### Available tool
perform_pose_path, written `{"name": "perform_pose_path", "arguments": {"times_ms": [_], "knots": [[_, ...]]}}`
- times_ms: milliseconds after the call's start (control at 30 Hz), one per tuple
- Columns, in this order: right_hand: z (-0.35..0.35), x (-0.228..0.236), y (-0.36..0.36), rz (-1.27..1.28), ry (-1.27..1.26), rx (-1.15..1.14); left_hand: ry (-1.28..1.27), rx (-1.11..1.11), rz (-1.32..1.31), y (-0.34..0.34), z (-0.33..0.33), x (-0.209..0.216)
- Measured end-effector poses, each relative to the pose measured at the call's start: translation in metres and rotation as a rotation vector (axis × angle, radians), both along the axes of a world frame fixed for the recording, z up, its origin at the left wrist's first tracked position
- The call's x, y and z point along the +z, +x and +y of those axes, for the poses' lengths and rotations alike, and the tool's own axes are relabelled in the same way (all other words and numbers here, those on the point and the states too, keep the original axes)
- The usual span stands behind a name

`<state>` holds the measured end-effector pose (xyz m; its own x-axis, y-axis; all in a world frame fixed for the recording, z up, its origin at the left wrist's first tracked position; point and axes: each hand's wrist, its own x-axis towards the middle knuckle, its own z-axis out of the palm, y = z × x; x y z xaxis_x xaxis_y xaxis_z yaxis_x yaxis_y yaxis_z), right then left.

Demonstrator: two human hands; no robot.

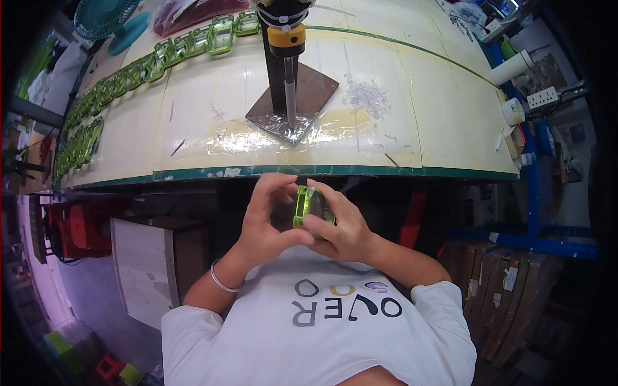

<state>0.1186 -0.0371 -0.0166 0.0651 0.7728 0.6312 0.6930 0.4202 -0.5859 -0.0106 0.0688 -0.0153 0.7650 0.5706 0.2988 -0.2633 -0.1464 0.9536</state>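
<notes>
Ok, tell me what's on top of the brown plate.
The plate bears the black post, with shiny clear film over its front corner. The post hides part of the plate.

The case [299,212] is small and glossy green, with a dark gap framed in its left side. It sits on edge in midair, gripped by the right hand [344,228], the left hand [267,219] curved around its left.

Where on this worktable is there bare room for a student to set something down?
The worktable has two largely bare patches: right, between the clear scraps and the table's right edge; left, between the green cases and dark base plate, barring a thin dark stick near the front. Crowded: the back left, with cases and a teal fan.
</notes>
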Motion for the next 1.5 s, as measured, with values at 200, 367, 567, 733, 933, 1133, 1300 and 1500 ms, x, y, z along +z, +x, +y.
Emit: {"name": "perform_pose_path", "arguments": {"times_ms": [200, 367, 567, 733, 933, 1133, 1300, 1500], "knots": [[-0.004, -0.008, -0.008, 0.232, -0.059, 0.185, 0.116, -0.174, -0.026, 0.006, 0.018, -0.024], [0.014, 0.002, -0.012, 1.691, -0.391, 0.266, -0.795, -0.236, 0.089, 0.012, 0.004, -0.016], [0.047, 0.003, -0.001, 1.956, -0.274, 0.291, -0.715, -0.185, 0.056, 0.029, 0.019, -0.005], [0.055, 0.02, 0.002, 2.125, -0.325, 0.306, -0.646, -0.214, 0.071, 0.035, 0.032, 0.002], [0.057, 0.021, 0.001, 2.036, -0.332, 0.3, -0.631, -0.131, 0.091, 0.037, 0.029, 0.012], [0.057, 0.031, -0.002, 2.007, -0.304, 0.275, -0.609, -0.205, 0.015, 0.035, 0.032, 0.009], [0.054, 0.03, 0.0, 2.022, -0.381, 0.317, -0.619, -0.202, 0.053, 0.033, 0.032, 0.013], [0.051, 0.034, -0.001, 2.06, -0.416, 0.31, -0.636, -0.205, 0.069, 0.034, 0.03, 0.02]]}}
